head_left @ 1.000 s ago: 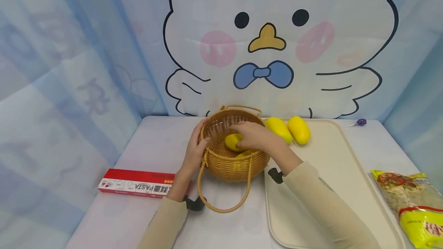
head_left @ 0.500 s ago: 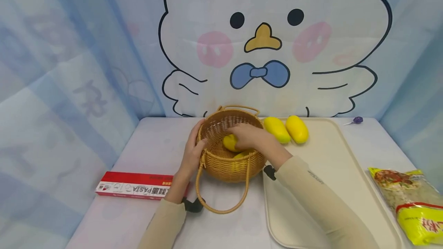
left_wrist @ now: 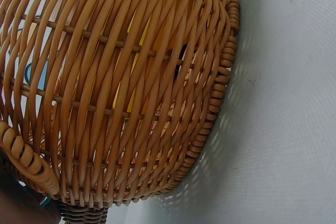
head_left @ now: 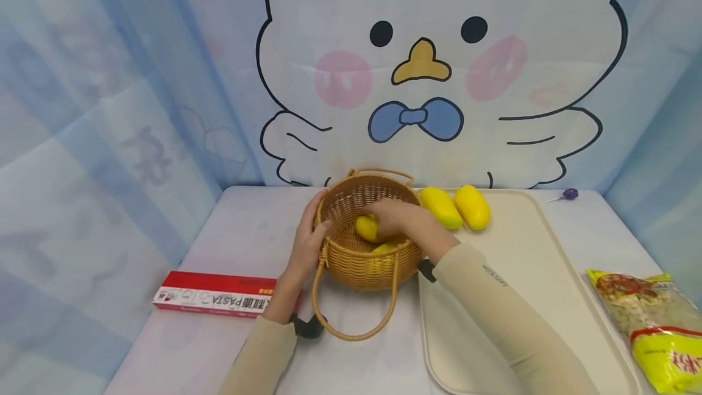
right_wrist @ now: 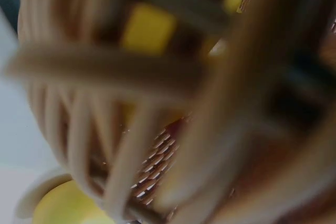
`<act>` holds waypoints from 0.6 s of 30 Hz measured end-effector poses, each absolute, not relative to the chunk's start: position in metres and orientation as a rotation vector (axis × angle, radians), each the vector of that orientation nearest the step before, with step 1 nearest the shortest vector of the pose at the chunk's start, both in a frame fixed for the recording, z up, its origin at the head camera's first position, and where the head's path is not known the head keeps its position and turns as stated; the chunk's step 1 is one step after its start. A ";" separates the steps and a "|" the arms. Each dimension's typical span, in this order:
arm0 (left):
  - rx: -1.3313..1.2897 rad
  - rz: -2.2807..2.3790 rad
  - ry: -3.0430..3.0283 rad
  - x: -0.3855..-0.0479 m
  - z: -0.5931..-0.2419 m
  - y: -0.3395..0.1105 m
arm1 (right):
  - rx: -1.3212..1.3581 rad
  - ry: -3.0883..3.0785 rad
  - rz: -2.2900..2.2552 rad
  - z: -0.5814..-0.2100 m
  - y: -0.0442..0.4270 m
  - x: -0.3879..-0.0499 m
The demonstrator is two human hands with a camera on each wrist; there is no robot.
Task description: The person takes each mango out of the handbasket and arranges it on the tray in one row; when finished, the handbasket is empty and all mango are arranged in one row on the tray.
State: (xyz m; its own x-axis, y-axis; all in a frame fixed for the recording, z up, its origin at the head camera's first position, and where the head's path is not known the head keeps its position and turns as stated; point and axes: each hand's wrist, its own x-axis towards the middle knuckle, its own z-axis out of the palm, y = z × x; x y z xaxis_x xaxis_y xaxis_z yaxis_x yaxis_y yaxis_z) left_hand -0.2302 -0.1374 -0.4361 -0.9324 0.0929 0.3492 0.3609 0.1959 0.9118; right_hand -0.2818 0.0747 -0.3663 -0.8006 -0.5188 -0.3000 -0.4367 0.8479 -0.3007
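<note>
A round wicker basket (head_left: 362,268) stands on the table, its front handle hanging down; its weave fills much of the left wrist view. My left hand (head_left: 308,238) grips the basket's left rim, thumb over the edge. My right hand (head_left: 390,217) reaches inside, its fingers round a yellow mango (head_left: 366,228). Below that hand lies another mango (head_left: 387,246), partly hidden by the front rim. Two more mangoes (head_left: 441,206) (head_left: 472,206) rest side by side at the tray's back left. In the right wrist view, blurred wicker (right_wrist: 105,72) covers most of the picture.
A beige tray (head_left: 512,249) lies to the right, partly under my right sleeve. The red and white pasta box (head_left: 219,292) is at the left. A yellow-ended food bag (head_left: 647,316) and a purple lollipop (head_left: 570,194) lie right of the tray. A curtain hangs behind.
Inside the basket, my right hand has lowered slightly and its fingers have closed round the mango. My left hand keeps its grip on the rim.
</note>
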 end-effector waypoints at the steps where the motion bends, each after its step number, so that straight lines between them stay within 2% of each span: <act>1: -0.427 -1.820 -2.255 -0.230 -0.436 -0.137 | -0.698 2.643 -0.311 -0.366 0.075 -0.282; 8: -0.404 -1.852 -2.276 -0.226 -0.426 -0.136 | -0.647 2.609 -0.338 -0.366 0.076 -0.283; 14: -0.417 -1.846 -2.309 -0.208 -0.400 -0.132 | -0.712 2.637 -0.345 -0.368 0.075 -0.285; 18: -0.412 -1.845 -2.318 -0.206 -0.398 -0.132 | -0.780 2.668 -0.366 -0.370 0.073 -0.287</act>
